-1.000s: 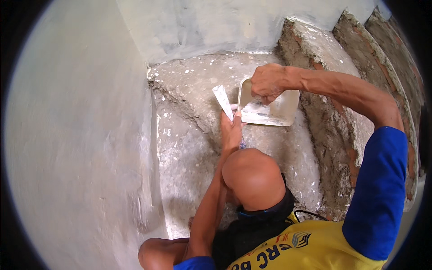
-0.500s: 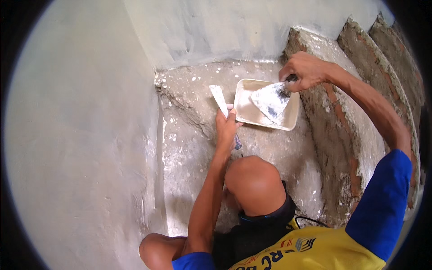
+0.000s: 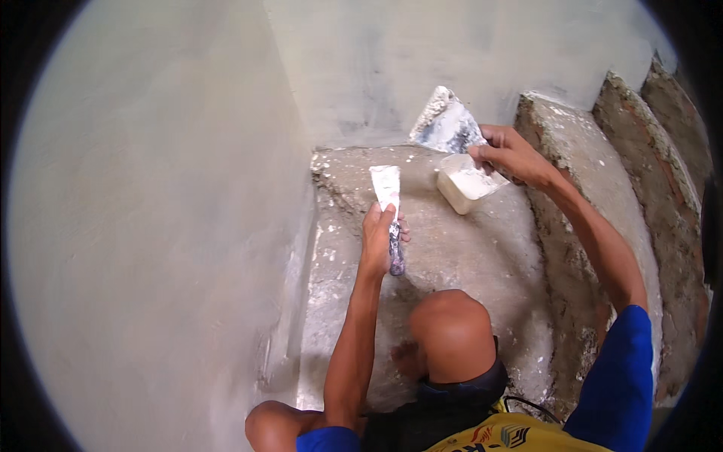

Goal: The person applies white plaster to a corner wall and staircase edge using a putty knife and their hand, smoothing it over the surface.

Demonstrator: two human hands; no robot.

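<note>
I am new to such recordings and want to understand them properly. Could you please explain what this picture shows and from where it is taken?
There is no machine here: you see a person's two bare hands. The picture comes from a fisheye camera worn on the person's head, looking down, so straight edges bend and the corners are black.

The left hand holds a narrow putty knife with a white-smeared blade. The right hand holds a wide putty knife with pale paste along its edge. Below that hand is a tilted cream tray; whether the hand supports it, I cannot tell.

Underneath is a rough, white-speckled landing, with bare steps to the right and a grey wall to the left.
</note>
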